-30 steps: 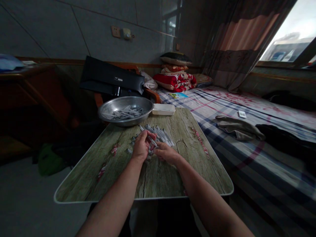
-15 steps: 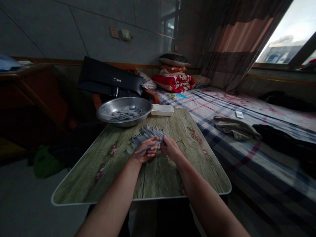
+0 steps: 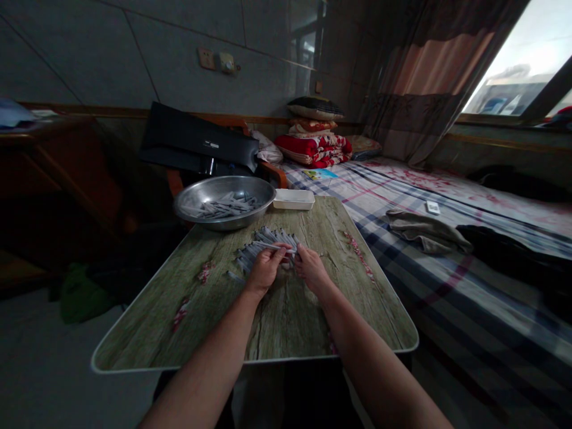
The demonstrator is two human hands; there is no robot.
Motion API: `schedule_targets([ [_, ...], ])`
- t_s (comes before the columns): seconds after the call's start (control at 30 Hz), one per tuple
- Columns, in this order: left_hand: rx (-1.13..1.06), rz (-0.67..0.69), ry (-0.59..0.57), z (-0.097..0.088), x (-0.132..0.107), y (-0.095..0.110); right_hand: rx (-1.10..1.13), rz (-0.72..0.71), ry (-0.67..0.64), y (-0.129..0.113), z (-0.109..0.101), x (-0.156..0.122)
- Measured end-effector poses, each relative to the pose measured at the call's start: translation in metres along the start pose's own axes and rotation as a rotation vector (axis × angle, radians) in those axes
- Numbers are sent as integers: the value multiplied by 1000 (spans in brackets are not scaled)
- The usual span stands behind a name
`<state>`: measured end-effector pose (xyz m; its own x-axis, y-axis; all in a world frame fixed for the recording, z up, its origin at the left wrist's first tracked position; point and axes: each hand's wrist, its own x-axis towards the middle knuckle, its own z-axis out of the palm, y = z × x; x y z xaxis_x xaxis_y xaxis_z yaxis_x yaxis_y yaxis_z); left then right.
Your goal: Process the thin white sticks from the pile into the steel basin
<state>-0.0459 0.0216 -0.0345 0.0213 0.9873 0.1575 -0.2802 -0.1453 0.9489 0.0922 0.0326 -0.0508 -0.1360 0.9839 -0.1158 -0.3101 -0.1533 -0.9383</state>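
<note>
A slim, pale pen [image 3: 268, 245] is held between my two hands above the table [image 3: 290, 322]. My left hand [image 3: 264, 273] is closed, its thumb and fingers pinching the pen. At the pen's right end, my right hand [image 3: 311, 269] is closed too, with its fingertips curled around that end and partly hiding it. Just beyond the hands lies a spread-out pile of similar pens [image 3: 245, 260], translucent grey with dark tips. Both hands cover the pile's near right part.
A wide metal basin [image 3: 223, 224] with many more pens stands at the table's far left corner. Beside it sits a white plastic tray [image 3: 294, 200]. A bed with a plaid sheet [image 3: 370, 202] adjoins the table's right side. Behind the basin is a black panel [image 3: 192, 143].
My left hand has turned over from palm up to knuckles up. The pen has swung from pointing toward me on the left to pointing up and left over the pile.
</note>
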Motion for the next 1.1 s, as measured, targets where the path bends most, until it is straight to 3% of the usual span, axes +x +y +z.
schedule_targets([
  [0.23,-41,-28,139,-3,4,-1,-17,-125,-51,-6,9,-6],
  [0.43,-36,-24,152,-3,3,-1,3,-12,-50,-4,5,-6],
  [0.53,-43,-29,154,-3,3,-1,-74,-22,-106,-1,4,-5],
  [0.67,-51,-40,192,-5,5,-1,14,-38,-150,-5,7,-8],
  [1.1,-45,-31,210,-7,6,-2,98,16,-117,-10,10,-12],
])
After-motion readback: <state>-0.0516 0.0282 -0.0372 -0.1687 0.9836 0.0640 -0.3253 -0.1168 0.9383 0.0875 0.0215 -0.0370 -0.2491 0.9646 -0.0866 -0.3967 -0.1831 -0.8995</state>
